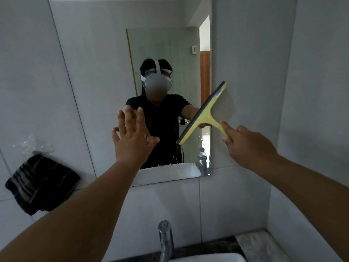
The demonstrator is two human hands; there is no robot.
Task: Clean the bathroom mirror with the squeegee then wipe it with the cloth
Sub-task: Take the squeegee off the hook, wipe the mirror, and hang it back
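Observation:
A rectangular mirror (166, 46) hangs on the grey tiled wall ahead. My right hand (245, 146) grips the handle of a yellow squeegee (204, 112), whose dark blade lies tilted across the mirror's right edge. My left hand (132, 137) is flat against the mirror's lower left part, fingers spread. White foam and water streaks (173, 169) sit along the mirror's bottom strip. A dark striped cloth (41, 183) rests folded on a ledge at the left.
A chrome tap (166, 241) rises at the bottom centre above a white basin (207, 258). A marble counter edge (260, 244) runs at the lower right. The mirror reflects a plastic bottle (202, 157) and an open doorway. A clear plastic bag (32, 144) lies behind the cloth.

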